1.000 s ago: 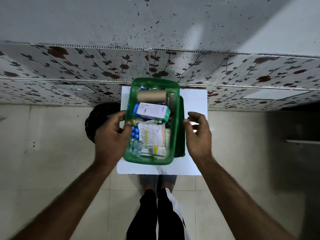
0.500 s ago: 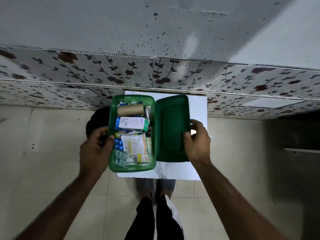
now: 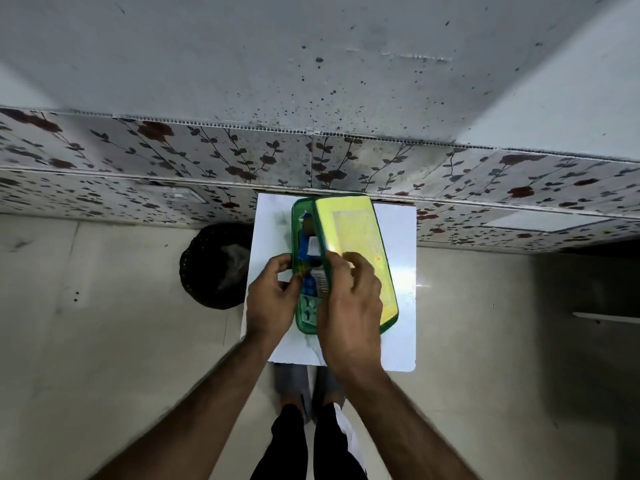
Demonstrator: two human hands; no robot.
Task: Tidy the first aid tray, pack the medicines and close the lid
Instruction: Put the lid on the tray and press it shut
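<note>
Since half a second ago, the green lid [image 3: 353, 251] is swinging up off the white tabletop [image 3: 398, 306] and over the first aid tray [image 3: 297, 216]; then it was lying flat, inside up, to the right of the tray, and now it is standing tilted above the tray with its pale yellow outer face turned toward the camera. Its left edge is hanging over the tray's middle, so only a narrow strip of the tray's left side is showing.

The right hand [image 3: 349, 306] is curling around the lid's near left edge, fingers bent and pressing on the yellow face, thumb side against the green rim; it is gripping the lid. The left hand [image 3: 272, 299] is closing on the tray's left wall near its middle, fingers folded over the rim and thumb on the outside, steadying it.

In the exposed strip the medicines [image 3: 310, 271] are lying packed: a blue-and-white box toward the far end, a printed packet and blue blister strips beside the left fingers, and clear blister packs at the near end. What is under the lid is hidden.

The tray is sitting toward the left half of the tabletop, its far end close to the floral-patterned wall panel [image 3: 173, 157]. A dark round bin [image 3: 214, 268] is standing on the floor just left of the table. The person's dark trouser legs [image 3: 304, 441] are showing below the table's near edge.
</note>
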